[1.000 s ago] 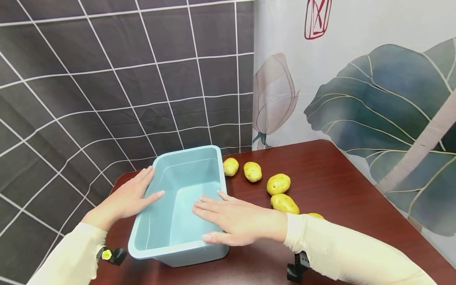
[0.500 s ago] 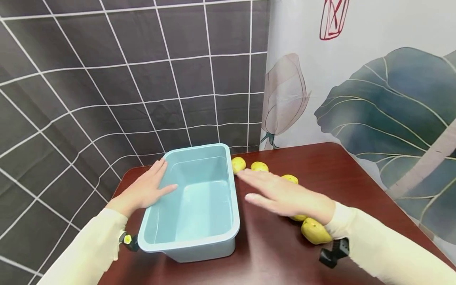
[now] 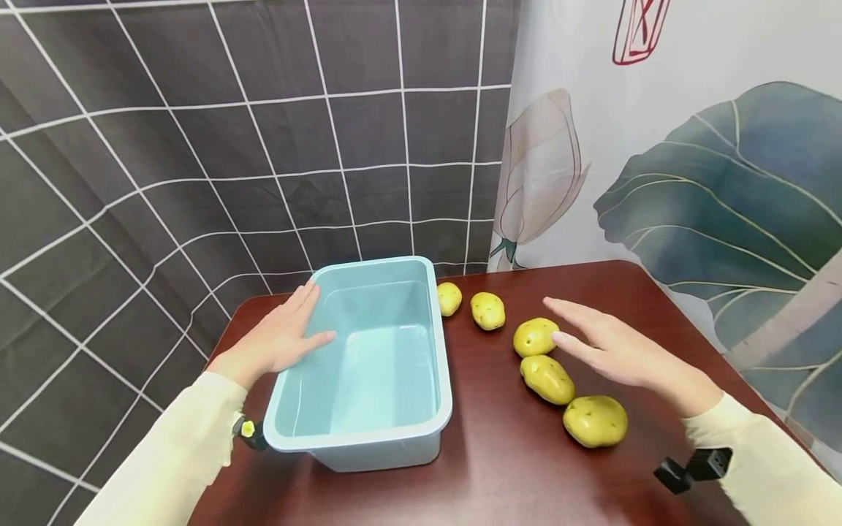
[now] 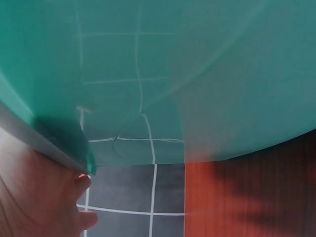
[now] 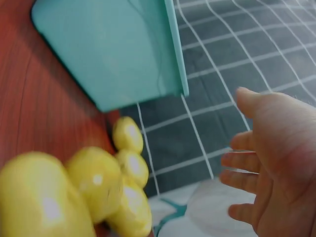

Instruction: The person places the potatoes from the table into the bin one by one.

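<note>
A light blue plastic bin [image 3: 375, 438] stands on the table. My left hand [image 3: 279, 332] rests on its left rim, fingers straight and thumb reaching over the inside. In the left wrist view that hand [image 4: 39, 190] shows at the lower left, against the bin's wall [image 4: 207, 98]. My right hand [image 3: 621, 351] is in the air to the right of a curved row of several yellow potatoes [image 3: 547, 380], fingers extended and holding nothing. The right wrist view shows this hand [image 5: 281, 158] with fingers spread, apart from the potatoes [image 5: 94, 182].
The dark red wooden table [image 3: 513, 467] extends to the right of the bin. A dark curtain with white grid lines [image 3: 368, 146] hangs behind, and a pale curtain with leaf and flower prints [image 3: 566, 219] hangs at the back right. Straps with small devices circle both wrists.
My right hand has moved off the bin to the right, passing over the potatoes and uncovering the row. The left hand has stayed on the rim. The head view has shifted slightly.
</note>
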Demonstrator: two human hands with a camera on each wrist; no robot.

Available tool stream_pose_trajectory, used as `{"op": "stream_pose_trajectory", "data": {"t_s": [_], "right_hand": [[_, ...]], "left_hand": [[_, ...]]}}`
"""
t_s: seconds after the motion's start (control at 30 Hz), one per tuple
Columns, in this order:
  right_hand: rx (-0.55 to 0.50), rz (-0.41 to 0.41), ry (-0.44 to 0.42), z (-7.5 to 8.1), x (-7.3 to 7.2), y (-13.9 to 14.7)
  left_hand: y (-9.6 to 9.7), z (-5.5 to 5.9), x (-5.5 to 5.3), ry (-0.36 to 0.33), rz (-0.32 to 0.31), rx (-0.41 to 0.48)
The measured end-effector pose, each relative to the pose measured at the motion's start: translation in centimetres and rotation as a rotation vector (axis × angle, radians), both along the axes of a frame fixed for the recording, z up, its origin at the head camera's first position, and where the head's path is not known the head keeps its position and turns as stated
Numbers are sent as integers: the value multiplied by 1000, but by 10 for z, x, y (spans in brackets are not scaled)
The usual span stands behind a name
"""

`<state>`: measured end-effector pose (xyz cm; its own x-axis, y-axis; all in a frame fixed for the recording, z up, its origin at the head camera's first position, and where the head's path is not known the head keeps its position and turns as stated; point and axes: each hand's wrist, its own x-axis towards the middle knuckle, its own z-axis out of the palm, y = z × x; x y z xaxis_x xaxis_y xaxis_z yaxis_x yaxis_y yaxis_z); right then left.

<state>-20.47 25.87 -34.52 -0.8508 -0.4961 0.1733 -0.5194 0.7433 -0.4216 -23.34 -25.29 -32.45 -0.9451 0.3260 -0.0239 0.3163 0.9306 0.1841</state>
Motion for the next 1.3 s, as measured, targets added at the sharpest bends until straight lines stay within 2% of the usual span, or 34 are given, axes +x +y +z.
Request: {"op": "stream_pose_trajectory", "data": {"t_s": [0.2,0.43,0.53,0.7,0.9,1.3], "right_hand": [[31,36,-9,-20,1,27],[23,114,-72,-54,6,49],[24,149,-103,-63,9,52],[-3,187,-169,-70,12,55],[-91,270,-213,-80,14,58],[-66,315,-195,-89,18,57]], "left_hand": [[1,2,0,-23,22,7],[3,2,-1,-21,27,1],[3,3,-2,-22,24,2],[3,1,-2,-24,26,7],[3,2,-1,-14,20,4],[3,2,-1,-16,19,7]]}}
